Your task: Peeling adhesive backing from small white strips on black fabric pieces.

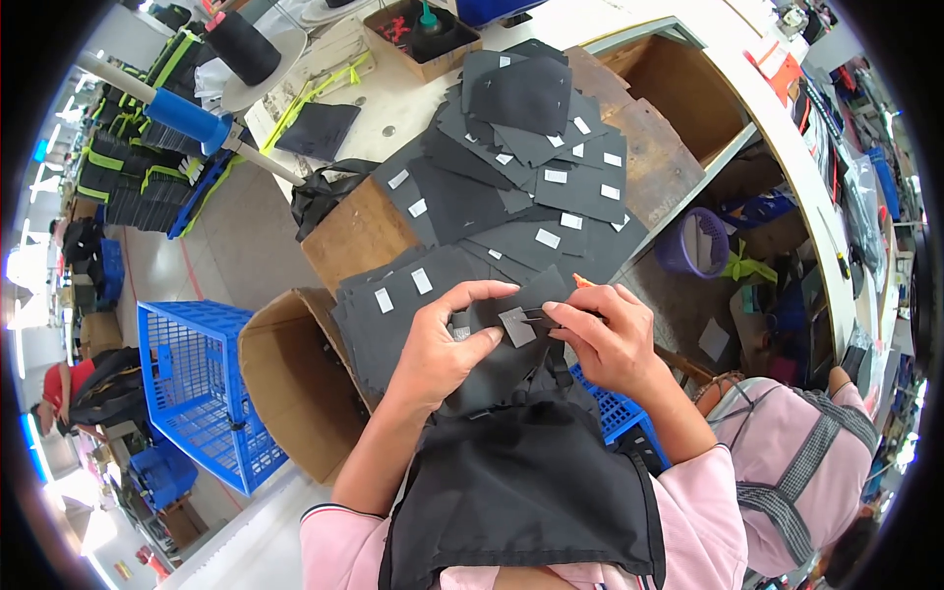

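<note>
My left hand (444,341) grips a piece of black fabric (497,366) that drapes down into my lap. Fingers and thumb of my right hand (602,339) pinch a small grey label (515,326) and the black fabric under it, right beside my left thumb. Just beyond both hands lies a spread pile of black fabric pieces (511,187), many with small white tags. A larger black fabric bundle (526,492) rests on my lap between my pink sleeves.
An open cardboard box (285,383) and a blue plastic crate (202,393) stand at my left. A wooden box (359,236) supports the pile. A purple basket (693,246) sits under the white table (413,98). A black thread cone (244,44) stands far left.
</note>
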Available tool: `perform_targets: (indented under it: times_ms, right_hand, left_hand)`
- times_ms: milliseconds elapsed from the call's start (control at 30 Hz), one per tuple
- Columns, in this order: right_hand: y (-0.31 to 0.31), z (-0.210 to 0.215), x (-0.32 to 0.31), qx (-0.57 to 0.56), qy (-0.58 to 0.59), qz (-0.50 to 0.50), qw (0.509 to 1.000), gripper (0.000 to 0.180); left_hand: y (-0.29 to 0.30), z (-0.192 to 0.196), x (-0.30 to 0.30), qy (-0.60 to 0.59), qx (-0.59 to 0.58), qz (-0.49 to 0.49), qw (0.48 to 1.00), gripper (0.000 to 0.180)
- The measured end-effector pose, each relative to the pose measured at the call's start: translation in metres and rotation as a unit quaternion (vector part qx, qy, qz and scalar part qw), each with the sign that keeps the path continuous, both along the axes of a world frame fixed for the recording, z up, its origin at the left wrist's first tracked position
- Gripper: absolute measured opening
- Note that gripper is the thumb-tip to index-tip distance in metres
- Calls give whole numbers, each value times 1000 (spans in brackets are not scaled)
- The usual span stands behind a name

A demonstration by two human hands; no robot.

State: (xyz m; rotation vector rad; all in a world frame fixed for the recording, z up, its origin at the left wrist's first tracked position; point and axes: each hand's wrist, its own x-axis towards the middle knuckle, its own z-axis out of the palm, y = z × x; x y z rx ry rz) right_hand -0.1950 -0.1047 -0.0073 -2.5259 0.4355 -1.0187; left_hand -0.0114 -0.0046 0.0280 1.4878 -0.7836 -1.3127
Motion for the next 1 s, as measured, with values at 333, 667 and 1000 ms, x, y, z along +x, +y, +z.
perform_targets:
  times_ms: [333, 667, 1000]
  right_hand:
    - [-12, 18, 2, -58, 97, 62, 992, 26]
    - [-8, 14, -6, 63, 68, 34, 995, 34]
    - [-5, 22, -8, -27, 58, 36, 997, 32]
  left_hand:
    - [-1, 2, 6, -11, 25, -70, 997, 38]
    - [-3, 2, 9, -2, 31, -86, 996, 40]
    - [-5, 3, 9, 2, 46, -76, 996, 38]
